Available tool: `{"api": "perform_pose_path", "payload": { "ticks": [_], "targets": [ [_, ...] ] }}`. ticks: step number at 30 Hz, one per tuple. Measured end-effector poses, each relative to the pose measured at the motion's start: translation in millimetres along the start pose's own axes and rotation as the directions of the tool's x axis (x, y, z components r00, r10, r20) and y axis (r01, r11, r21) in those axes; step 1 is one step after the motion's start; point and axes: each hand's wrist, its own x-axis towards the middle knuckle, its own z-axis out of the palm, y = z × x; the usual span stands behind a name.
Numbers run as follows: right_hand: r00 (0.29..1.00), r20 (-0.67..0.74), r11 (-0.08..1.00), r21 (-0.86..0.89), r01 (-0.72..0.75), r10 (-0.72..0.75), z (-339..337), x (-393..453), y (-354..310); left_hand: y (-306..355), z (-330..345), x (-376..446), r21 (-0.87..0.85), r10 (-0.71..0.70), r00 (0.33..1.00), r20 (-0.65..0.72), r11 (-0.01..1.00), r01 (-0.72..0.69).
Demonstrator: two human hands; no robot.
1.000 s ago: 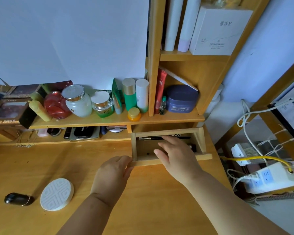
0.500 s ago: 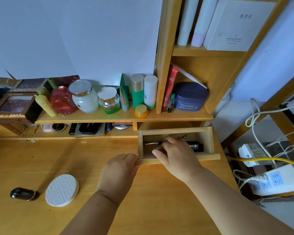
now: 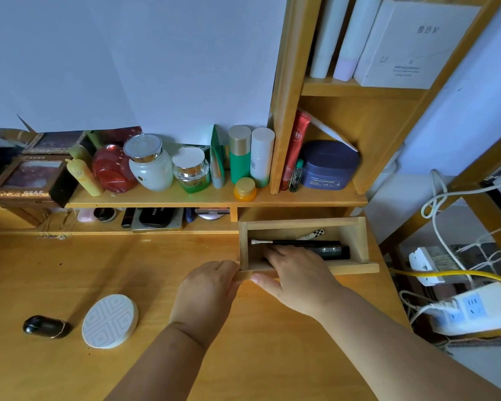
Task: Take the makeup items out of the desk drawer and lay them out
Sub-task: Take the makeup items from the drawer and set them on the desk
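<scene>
Wide wooden surface (image 3: 156,270), mostly bare, leaving room to lay items out. Small drawer (image 3: 356,267) pulled out, steadied at its front corner by left hand (image 3: 209,293), grip clenched on the edge. Right hand (image 3: 298,273) reaching inside over black makeup items (image 3: 330,250); grip hidden, cannot tell.

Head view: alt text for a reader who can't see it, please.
A right hand reaches into a small open wooden drawer holding a black makeup brush, while the left hand grips its front corner. A round white patterned compact lies on the wooden desk.
</scene>
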Motion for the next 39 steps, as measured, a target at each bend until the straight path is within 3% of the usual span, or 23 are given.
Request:
{"api": "perform_pose_path", "payload": {
  "ticks": [10, 23, 29, 32, 35, 39],
  "targets": [
    [0.968, 0.241, 0.99, -0.138, -0.032, 0.065, -19, 12, -3, 1, 0, -1, -0.002, -0.015, 1.0, 0.023, 1.0, 0.015],
    [0.969, 0.247, 0.999, -0.03, 0.042, -0.033, -37, 11, 7, 1, -4, 3, -0.021, -0.067, 0.995, 0.075, 0.997, 0.069],
    [0.989, 0.109, 0.989, 0.125, 0.084, -0.098, -48, 4, 23, 4, -11, 12, -0.02, -0.093, 0.987, 0.129, 0.995, 0.096],
    [0.986, 0.033, 0.983, 0.086, 0.163, -0.166, -50, -1, 29, 5, -15, 19, 0.02, -0.107, 0.982, 0.158, 0.994, 0.105],
    [0.952, -0.131, 0.958, 0.05, 0.283, -0.275, -48, -7, 27, 6, -17, 28, 0.03, -0.125, 0.976, 0.178, 0.992, 0.122],
    [0.894, -0.376, 0.936, 0.15, 0.32, -0.245, -51, -17, 21, 5, -18, 36, 0.011, -0.152, 0.973, 0.172, 0.988, 0.153]
  ]
}}
